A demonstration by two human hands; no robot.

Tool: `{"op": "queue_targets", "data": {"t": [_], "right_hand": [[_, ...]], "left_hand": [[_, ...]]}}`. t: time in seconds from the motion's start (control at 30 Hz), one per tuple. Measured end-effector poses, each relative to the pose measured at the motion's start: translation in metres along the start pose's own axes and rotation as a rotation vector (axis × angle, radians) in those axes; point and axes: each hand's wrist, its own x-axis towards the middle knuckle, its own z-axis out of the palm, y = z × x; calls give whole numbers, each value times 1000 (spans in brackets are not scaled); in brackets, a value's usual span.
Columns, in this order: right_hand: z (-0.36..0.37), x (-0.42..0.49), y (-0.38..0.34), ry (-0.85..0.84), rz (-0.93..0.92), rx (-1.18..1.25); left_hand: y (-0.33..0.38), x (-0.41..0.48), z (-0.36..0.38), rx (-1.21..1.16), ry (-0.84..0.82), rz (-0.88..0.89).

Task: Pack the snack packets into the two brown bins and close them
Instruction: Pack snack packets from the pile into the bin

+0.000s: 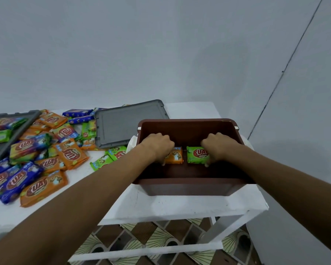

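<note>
An open brown bin (187,188) stands on a small white table at the right. Both my hands reach down inside it. My left hand (158,145) grips an orange snack packet (176,155) near the bin's floor. My right hand (219,145) grips a green snack packet (197,154) beside it. The two packets lie side by side with a small gap between them. Many more orange, blue and green snack packets (36,153) lie in a loose heap on the white table at the left.
A grey lid (126,123) lies flat just left of and behind the bin. Another grey lid (0,148) lies at the far left, partly under packets. The white tables (180,205) meet near the middle. Grey walls stand behind and to the right; patterned floor shows below.
</note>
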Motion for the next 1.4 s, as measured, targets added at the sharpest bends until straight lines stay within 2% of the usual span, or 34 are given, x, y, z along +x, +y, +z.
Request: {"op": "queue_targets", "data": {"t": [0.13, 0.2, 0.27, 0.37, 0.43, 0.6, 0.67, 0.73, 0.83, 0.93, 1.03, 1.1, 1.23, 1.27, 1.4], "right_hand": [[-10, -4, 1, -81, 8, 69], [-16, -8, -3, -72, 11, 126], [-23, -7, -13, 11, -9, 180], [-33, -4, -35, 155, -62, 278], [-42, -1, -54, 243, -89, 321], [-72, 6, -121, 515, -198, 435], [-84, 10, -152, 570, -242, 443], [-92, 13, -184, 556, -303, 397], [-89, 27, -236, 390, -328, 316], [-66, 43, -281, 261, -143, 254], [-27, 42, -311, 260, 36, 176], [-10, 36, -321, 287, 46, 222], [-20, 33, -316, 291, 9, 737], [-21, 34, -314, 282, -3, 803], [-23, 37, -313, 209, -148, 569]], "left_hand": [[-12, -12, -7, -50, -60, 33], [-24, -20, -7, -67, -10, 87], [-42, -32, -3, -135, 120, 132], [-79, -59, 16, -414, 349, 127], [-104, -83, 33, -516, 463, 99], [-156, -147, 93, -538, 397, -51], [-173, -174, 117, -565, 358, -132], [-187, -196, 138, -604, 325, -213], [-204, -223, 169, -650, 285, -254], [-209, -238, 196, -614, 216, -230], [-203, -238, 214, -496, 234, -189], [-201, -235, 219, -457, 277, -162], [-203, -234, 220, -610, 298, -79], [-202, -234, 221, -643, 286, -62], [-202, -237, 224, -672, 304, -158]]}}
